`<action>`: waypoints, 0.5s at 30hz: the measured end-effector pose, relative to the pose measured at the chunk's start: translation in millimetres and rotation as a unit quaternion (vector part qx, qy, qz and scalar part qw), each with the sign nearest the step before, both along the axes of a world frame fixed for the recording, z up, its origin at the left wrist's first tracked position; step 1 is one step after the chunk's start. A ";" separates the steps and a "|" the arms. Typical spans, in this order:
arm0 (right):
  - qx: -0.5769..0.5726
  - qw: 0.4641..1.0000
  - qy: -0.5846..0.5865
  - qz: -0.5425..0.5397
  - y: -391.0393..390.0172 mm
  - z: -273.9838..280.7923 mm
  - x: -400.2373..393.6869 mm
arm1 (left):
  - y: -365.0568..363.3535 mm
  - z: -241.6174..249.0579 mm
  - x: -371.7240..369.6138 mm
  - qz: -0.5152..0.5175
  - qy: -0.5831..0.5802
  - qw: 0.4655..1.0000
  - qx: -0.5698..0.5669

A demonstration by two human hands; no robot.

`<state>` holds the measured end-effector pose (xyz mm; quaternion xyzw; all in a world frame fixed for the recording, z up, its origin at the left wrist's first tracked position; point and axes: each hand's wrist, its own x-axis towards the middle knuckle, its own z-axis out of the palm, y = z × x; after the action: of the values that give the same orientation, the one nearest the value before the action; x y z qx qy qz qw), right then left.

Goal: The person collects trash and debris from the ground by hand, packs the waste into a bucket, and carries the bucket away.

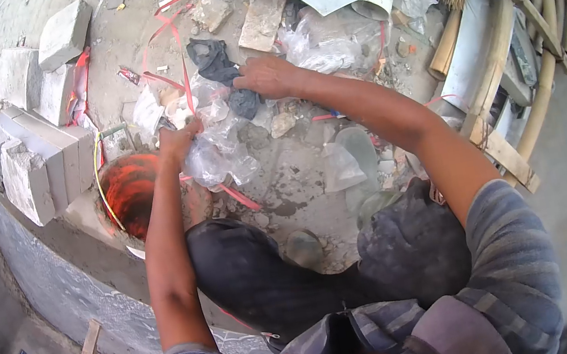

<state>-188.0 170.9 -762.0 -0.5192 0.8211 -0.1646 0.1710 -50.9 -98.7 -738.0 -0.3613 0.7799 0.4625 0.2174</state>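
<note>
From the head camera, crinkled clear plastic bags (218, 146) lie heaped on rough concrete, beside pale grey blocks (38, 143) and thin red strapping (176, 52). The left hand (176, 141) is closed, pinching the plastic at the heap's left edge. The right hand (268, 76), arm stretched forward, rests knuckles-up on a limp dark cloth (216, 64) just above the bags, fingers curled onto it.

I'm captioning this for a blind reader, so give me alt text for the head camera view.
A crouching person's left hand grips a crumpled clear plastic bag while the right hand rests on a dark cloth on a littered concrete floor. Grey blocks are stacked at left, red strapping trails behind, and bamboo poles lie at right.
</note>
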 end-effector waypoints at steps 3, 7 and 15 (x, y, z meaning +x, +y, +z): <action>0.059 0.998 0.014 0.036 49.1 21.6 20.1 | 5.5 9.4 -0.3 -0.013 -0.003 1.000 -0.009; 0.100 0.988 0.112 0.040 102.1 39.5 38.0 | 26.6 50.2 -10.6 -0.058 0.011 0.997 -0.056; 0.168 0.985 0.032 0.031 88.7 45.3 -0.5 | 35.9 27.3 -13.6 -0.106 -0.010 0.992 -0.075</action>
<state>-188.5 259.6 -716.7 -0.5136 0.8253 -0.0019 0.2346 -64.6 -62.8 -710.7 -0.2964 0.8440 0.3740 0.2451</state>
